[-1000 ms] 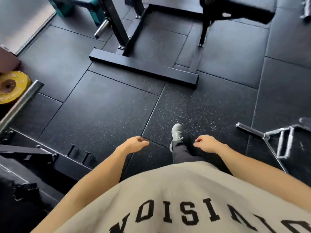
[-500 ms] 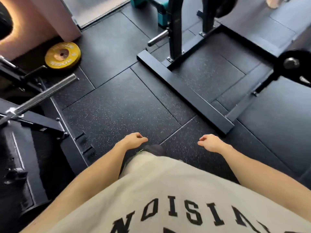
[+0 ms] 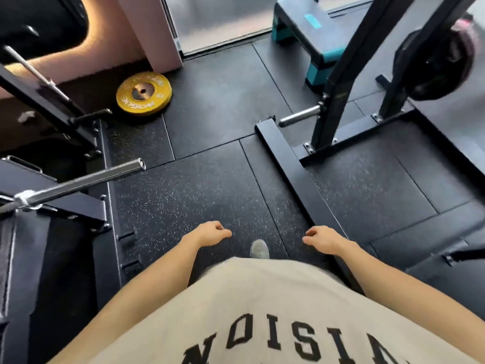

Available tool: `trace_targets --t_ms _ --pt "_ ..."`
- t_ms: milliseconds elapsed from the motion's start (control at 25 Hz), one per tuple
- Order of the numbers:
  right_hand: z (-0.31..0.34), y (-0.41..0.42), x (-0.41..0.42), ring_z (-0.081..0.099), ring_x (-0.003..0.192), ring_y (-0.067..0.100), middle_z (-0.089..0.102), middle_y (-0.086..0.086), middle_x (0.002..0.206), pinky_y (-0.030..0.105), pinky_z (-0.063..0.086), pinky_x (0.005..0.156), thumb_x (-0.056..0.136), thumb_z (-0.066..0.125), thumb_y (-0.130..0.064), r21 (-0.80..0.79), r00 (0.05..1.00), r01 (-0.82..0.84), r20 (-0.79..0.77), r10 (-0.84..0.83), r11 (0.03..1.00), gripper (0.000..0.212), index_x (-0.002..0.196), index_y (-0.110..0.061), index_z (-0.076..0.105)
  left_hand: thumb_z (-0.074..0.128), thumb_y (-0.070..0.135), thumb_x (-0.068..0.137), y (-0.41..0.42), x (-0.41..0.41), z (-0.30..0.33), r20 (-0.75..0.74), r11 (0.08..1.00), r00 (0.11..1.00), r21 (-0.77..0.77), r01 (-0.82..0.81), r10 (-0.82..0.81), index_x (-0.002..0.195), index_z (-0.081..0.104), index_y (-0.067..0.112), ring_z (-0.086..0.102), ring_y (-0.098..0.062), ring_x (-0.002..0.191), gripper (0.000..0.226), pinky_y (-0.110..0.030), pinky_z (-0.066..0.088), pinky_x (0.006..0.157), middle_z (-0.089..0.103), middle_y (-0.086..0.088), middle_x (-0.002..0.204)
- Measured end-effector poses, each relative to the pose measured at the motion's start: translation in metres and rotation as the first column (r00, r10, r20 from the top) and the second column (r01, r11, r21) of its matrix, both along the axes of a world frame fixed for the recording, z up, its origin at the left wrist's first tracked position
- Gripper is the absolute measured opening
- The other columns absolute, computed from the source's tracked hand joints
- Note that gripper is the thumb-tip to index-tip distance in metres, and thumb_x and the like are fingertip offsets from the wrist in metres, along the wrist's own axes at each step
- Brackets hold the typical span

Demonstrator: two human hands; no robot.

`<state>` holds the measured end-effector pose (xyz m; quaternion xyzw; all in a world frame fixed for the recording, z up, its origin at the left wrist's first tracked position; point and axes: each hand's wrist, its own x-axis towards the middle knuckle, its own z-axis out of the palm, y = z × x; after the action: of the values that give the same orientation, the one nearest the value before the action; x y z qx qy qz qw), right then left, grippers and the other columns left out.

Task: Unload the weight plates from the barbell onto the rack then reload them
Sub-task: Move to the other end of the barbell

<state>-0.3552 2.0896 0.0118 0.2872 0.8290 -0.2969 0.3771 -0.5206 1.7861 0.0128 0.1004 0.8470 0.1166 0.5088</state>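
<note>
A bare steel barbell sleeve (image 3: pixel 89 179) juts in from the left with no plate on it. A yellow weight plate (image 3: pixel 143 93) leans against the base of the pink wall at upper left. A black plate (image 3: pixel 435 67) hangs on the black rack (image 3: pixel 338 82) at the upper right, and a short steel peg (image 3: pixel 299 117) sticks out of the rack lower down. My left hand (image 3: pixel 210 233) and my right hand (image 3: pixel 324 239) hang low in front of my shirt, fingers loosely curled, holding nothing.
The rack's long black floor beam (image 3: pixel 294 177) runs diagonally just right of my grey shoe (image 3: pixel 259 248). A black bench frame (image 3: pixel 52 206) fills the left side. A teal and black step box (image 3: pixel 307 35) stands at the top. The floor is black rubber tile.
The view has swung left and tilted up: the yellow plate, barbell sleeve and rack have all come further into view. Both hands stay low, curled and holding nothing.
</note>
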Motion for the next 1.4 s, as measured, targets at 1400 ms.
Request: trace_targets --t_ms 1400 --pt "0.004 0.122 -0.999 0.060 0.109 0.025 0.068 0.008 0.118 0.028 0.045 0.089 0.094 0.056 -0.034 0.060 0.968 -0.249 -0.007 0.250 0.967 0.034 0.116 -0.010 0.066 0.062 0.050 0.088 0.077 -0.902 0.015 -0.067 0.925 0.923 0.054 -0.376 0.379 0.102 0.063 0.028 0.057 -0.015 0.100 0.026 -0.031 0.040 0.081 0.063 0.006 0.107"
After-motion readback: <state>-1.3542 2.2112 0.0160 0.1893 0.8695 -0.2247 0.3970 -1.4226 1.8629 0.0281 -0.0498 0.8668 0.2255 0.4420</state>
